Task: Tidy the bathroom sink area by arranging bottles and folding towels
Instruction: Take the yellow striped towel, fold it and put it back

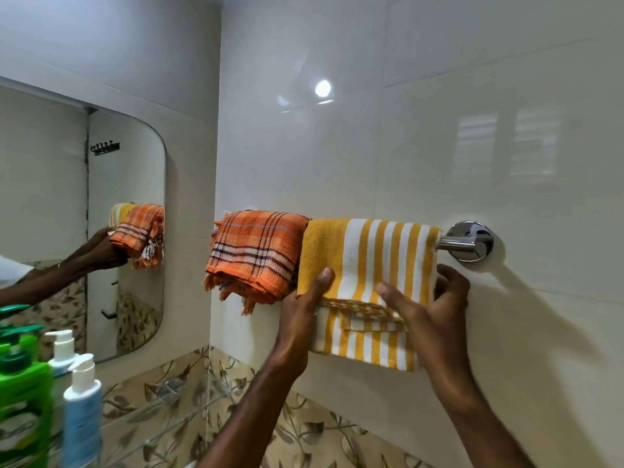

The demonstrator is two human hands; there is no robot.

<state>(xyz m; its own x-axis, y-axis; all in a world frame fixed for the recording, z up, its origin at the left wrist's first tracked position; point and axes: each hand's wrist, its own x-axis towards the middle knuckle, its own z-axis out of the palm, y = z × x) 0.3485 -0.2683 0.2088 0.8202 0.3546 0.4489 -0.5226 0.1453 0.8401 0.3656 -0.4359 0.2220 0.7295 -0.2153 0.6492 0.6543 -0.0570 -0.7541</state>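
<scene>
Yellow striped towel: folded and draped over the chrome towel bar, at about 3 o'clock from the picture's middle, with a longer layer hanging below the front fold.
Left hand: grasps the towel's left edge, thumb on the front, fingers hidden behind.
Right hand: grasps the right edge, thumb in front, fingers curled behind near the wall.
Orange checked towel: folded on the same bar, just beside the yellow one at its 9 o'clock; the two seem to touch.
Risk, slipping: I think a pull downward on the front could slide the yellow towel off the bar, as more cloth seems to hang in front.
Risk, neighbour: a shift toward 9 o'clock may push the orange towel.
Risk, fold: the layers could come apart on release.
Edges: bar mount stops movement at 3 o'clock.
Open room: bare wall at 12 and 6 o'clock.
Bottles: at 8 o'clock, well apart.
</scene>
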